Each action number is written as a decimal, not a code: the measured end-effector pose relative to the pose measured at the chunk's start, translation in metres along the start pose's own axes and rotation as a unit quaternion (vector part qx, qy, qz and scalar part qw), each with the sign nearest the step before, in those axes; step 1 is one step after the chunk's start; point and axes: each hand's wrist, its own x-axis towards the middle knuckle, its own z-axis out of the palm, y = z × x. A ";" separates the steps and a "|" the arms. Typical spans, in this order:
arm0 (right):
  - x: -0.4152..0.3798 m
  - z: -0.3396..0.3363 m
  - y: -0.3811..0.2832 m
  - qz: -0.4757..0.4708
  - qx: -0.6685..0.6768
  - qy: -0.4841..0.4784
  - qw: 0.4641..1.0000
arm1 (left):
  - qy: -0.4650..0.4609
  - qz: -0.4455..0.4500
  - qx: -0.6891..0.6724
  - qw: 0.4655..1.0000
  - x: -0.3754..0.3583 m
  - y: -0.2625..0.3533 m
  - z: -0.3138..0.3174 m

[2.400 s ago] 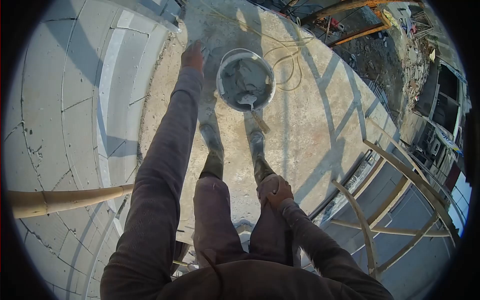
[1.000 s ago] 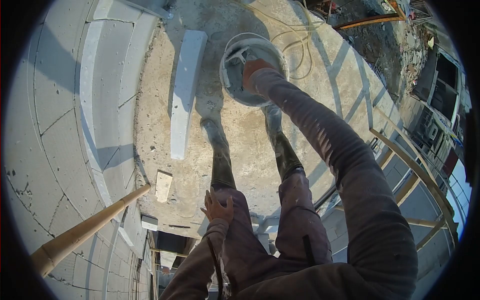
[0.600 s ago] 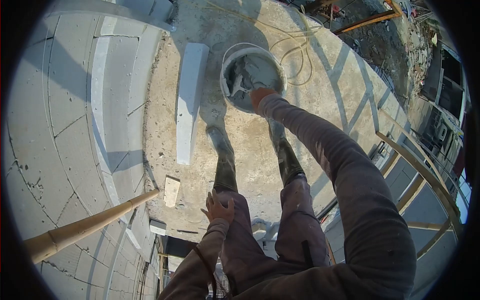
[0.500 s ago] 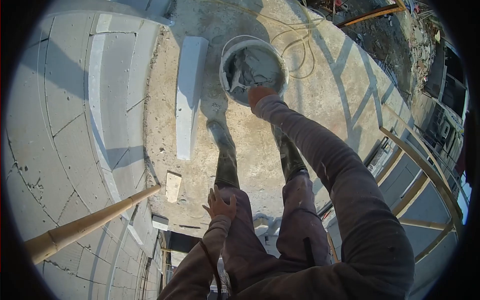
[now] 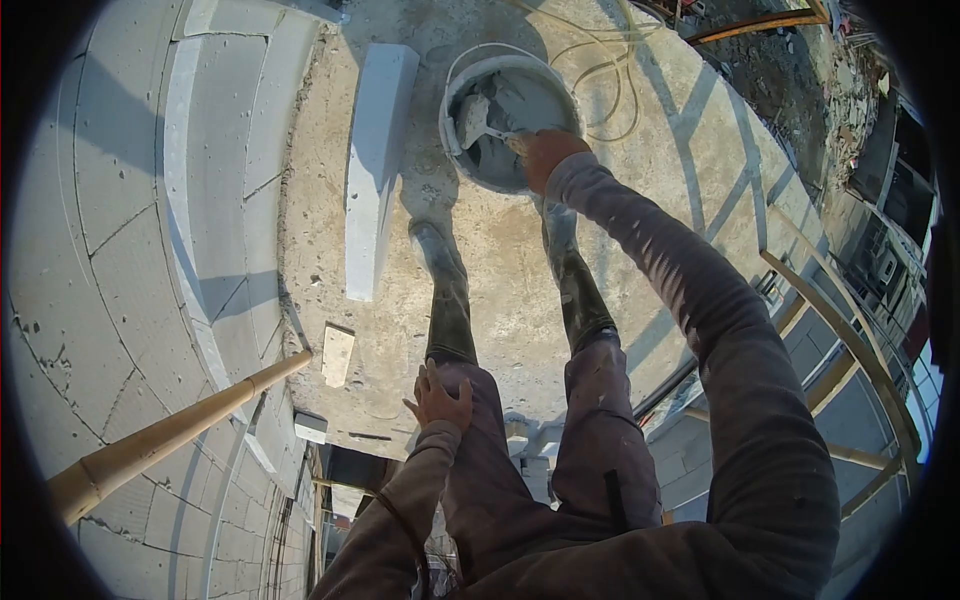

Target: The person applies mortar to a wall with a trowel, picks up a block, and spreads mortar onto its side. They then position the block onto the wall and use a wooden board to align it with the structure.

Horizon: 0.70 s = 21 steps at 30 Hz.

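My right hand (image 5: 550,157) is closed around the handle of a trowel (image 5: 474,122), over the near right rim of a bucket (image 5: 449,140). The trowel's blade lies inside the bucket at its left, among wet grey mortar (image 5: 530,98). Mortar coats the bucket's inner wall. My left hand (image 5: 440,402) rests on my left knee with its fingers spread, holding nothing. Both boots stand on the concrete floor, just on the near side of the bucket.
A long pale block (image 5: 378,180) lies left of the bucket. The block wall (image 5: 120,180) runs along the left, with a bamboo pole (image 5: 180,430) in front. A small flat piece (image 5: 338,355) lies on the floor. A hose (image 5: 625,85) coils behind the bucket; wooden framing (image 5: 850,330) stands right.
My right hand has shifted right and a little up, and the trowel's blade now shows at the bucket's left side. My left hand stays on the knee. The view has tilted slightly.
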 end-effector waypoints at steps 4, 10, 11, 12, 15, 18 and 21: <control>-0.032 0.043 0.018 -0.059 -0.068 -0.025 0.996 | -0.002 0.004 -0.005 1.000 -0.001 0.002 0.004; -0.053 0.059 0.082 -0.058 -0.142 -0.055 0.987 | -0.009 -0.011 0.002 1.000 -0.003 0.006 0.000; -0.049 0.060 0.085 -0.038 -0.159 -0.009 0.986 | -0.009 -0.013 0.001 1.000 0.000 0.009 -0.001; -0.048 0.064 0.087 -0.041 -0.174 0.059 0.982 | -0.007 -0.016 -0.001 1.000 0.003 0.012 -0.002; -0.046 0.065 0.069 -0.060 -0.062 -0.001 0.996 | -0.029 -0.018 0.005 0.999 0.000 0.004 -0.001; -0.032 0.079 0.051 0.018 -0.026 -0.094 0.995 | -0.016 -0.009 -0.024 1.000 0.002 0.002 0.005; -0.034 0.086 0.022 0.052 0.005 -0.125 0.991 | -0.011 -0.011 -0.008 1.000 0.002 0.001 0.000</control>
